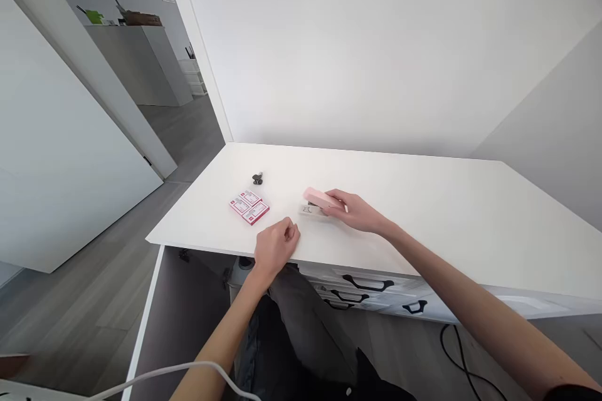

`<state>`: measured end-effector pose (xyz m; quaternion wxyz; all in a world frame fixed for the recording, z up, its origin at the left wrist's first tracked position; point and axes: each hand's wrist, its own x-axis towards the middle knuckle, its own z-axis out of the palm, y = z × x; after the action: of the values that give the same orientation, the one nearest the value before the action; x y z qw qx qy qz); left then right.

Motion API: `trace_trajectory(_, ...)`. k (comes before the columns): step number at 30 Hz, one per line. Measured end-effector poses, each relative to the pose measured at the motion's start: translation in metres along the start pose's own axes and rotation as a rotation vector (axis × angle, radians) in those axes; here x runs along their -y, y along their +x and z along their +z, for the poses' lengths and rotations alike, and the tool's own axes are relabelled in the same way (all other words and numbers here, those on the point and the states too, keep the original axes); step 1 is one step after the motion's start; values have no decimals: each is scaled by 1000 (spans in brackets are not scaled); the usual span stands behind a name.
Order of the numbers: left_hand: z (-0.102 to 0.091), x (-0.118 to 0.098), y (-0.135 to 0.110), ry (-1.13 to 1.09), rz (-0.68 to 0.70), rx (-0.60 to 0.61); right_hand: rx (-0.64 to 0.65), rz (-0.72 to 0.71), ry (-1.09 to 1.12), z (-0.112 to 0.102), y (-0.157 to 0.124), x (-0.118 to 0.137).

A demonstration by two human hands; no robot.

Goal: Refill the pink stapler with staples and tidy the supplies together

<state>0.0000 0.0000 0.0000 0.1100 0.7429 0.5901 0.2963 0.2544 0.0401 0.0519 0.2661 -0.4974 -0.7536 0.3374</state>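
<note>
A pink stapler (323,198) with a pale, printed base rests on the white tabletop, tilted slightly across it. My right hand (353,210) is closed around its rear end, thumb and fingers on either side. Near the front edge of the tabletop, my left hand (276,243) lies curled into a loose fist, left of the stapler and apart from it. Whether anything is inside those curled fingers is hidden. Small red-and-white boxes (249,205) with printed labels lie together to the left. Behind them sits a small black object (258,178), too small to name.
The white tabletop (423,213) meets a white wall at the back. Below its front edge are drawers with black handles (368,282) and an open cabinet compartment (183,319). A white cable (188,366) crosses the lower left. Dark cables (463,363) lie on the floor.
</note>
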Motion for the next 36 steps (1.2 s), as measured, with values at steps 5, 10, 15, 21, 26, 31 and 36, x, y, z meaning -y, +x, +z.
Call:
trace_trajectory(5,1,-11,3,-195,90,-92,63,-4,-41,-23,-43,-16)
trace_trajectory(10,16,-32,12,-332,266,28,92,-50,-32,-29,-62,-28)
trace_trajectory(15,33,-47,21,-383,256,117,93,-47,-21,-30,-66,-37)
trace_trajectory(21,36,-57,26,-420,189,184,82,-47,9,-30,-69,-41)
trace_trajectory(26,34,-58,25,-438,177,213,70,-34,15,-25,-70,-42)
trace_trajectory(31,34,-58,23,-439,159,216,36,-31,-31,-19,-69,-39)
trace_trajectory(36,35,-57,22,-445,161,234,-70,-70,-119,-5,-67,-40)
